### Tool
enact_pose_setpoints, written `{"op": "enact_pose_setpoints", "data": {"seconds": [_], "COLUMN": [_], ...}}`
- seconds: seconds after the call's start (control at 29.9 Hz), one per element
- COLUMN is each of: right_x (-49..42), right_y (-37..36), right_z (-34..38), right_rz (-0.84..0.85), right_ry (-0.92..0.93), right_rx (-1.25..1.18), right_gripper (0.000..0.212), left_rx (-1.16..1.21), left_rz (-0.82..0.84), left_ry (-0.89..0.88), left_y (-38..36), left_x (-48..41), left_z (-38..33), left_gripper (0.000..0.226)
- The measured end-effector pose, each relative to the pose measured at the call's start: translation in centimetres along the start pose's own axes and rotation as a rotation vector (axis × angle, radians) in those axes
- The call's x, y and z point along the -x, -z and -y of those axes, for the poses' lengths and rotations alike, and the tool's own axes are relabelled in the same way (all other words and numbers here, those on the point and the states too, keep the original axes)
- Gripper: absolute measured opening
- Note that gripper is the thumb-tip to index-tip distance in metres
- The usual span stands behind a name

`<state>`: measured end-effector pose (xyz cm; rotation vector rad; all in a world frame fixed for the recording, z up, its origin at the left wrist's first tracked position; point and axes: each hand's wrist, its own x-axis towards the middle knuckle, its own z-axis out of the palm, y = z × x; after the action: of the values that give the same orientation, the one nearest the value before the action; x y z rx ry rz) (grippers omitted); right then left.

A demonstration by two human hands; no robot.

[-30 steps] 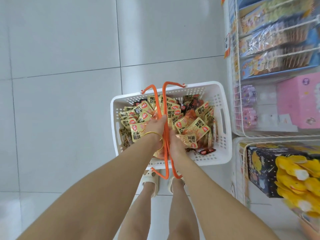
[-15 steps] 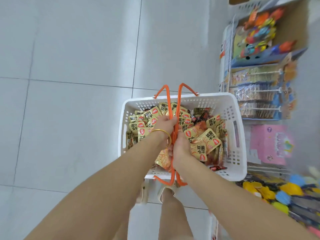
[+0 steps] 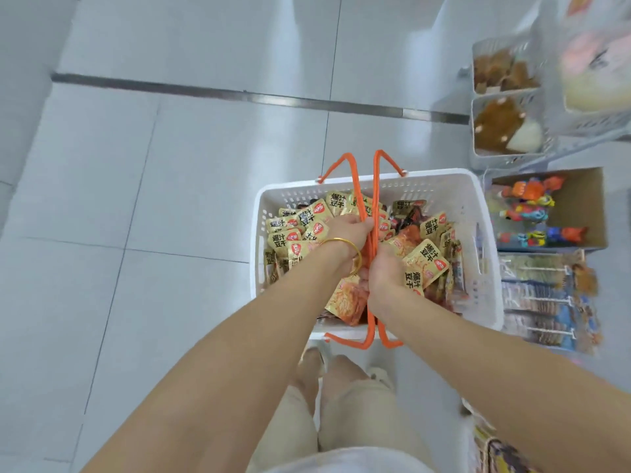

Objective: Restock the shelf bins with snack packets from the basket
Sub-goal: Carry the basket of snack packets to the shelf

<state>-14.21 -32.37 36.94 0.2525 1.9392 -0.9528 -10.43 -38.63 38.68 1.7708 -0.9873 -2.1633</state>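
Both orange handles (image 3: pixel 370 199) of the white basket (image 3: pixel 478 240) are gripped at once, pulled together over the middle of the load. The left hand (image 3: pixel 350 230) is curled round them a bit further out, knuckles up, with a gold bangle (image 3: pixel 345 249) sat on the wrist. The right hand (image 3: pixel 384 268) is clamped on the same handles just nearer in, so the two fists are pretty much touching, one behind the other. Whether a packet is also caught under the right fingers can't be told, since it's too crowded there.

Both forearms are stretched out forward and down from the near edge of the view, converging on the handles in a V shape. The basket is seen hanging above the pale tiled floor (image 3: pixel 170 165), with legs and sandalled feet (image 3: pixel 377 373) visible under its near edge.

The basket is stuffed with snack packets (image 3: pixel 426 257), mostly gold ones with black lettering and a red logo, plus some orange and darker ones mixed in, all heaped loosely.

Over on the right, shelving is visible: white mesh shelf bins (image 3: pixel 505 128) at the far end holding brownish stuff (blurred, so hard to say what), then a cardboard box (image 3: pixel 594 213) of colourful toy figures, then carded items (image 3: pixel 546 302) nearer in. A dark metal strip (image 3: pixel 239 95) is seen running across the floor further away
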Motion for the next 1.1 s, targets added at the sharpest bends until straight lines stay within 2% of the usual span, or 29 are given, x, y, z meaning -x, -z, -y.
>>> {"op": "enact_pose_setpoints", "data": {"seconds": [0.33,0.47,0.67,0.9,1.1], "right_x": [0.6,0.9,0.0,-2.6,-5.7], "right_y": [-24.1,-34.0,-47.2,-62.5,-73.5], "right_z": [21.3,30.2,43.1,58.7,71.8], "right_rz": [0.213,0.299,0.425,0.417,0.457], "right_ry": [0.019,0.056,0.077,0.195,0.169], "right_rx": [-0.035,0.016,0.122,0.23,0.235], "right_gripper": [0.051,0.05,0.058,0.055,0.055], "left_rx": [0.058,0.124,0.257,0.287,0.271], "left_rz": [-0.15,-0.232,-0.256,-0.274,-0.263], "left_ry": [-0.127,-0.12,-0.143,-0.158,-0.184], "left_y": [15.9,22.9,31.8,41.2,46.9], "left_x": [-9.3,-13.8,-20.9,-32.0,-40.7], "left_z": [-25.7,-36.1,-50.3,-67.3,-81.3], "left_gripper": [0.025,0.016,0.021,0.024,0.016]}}
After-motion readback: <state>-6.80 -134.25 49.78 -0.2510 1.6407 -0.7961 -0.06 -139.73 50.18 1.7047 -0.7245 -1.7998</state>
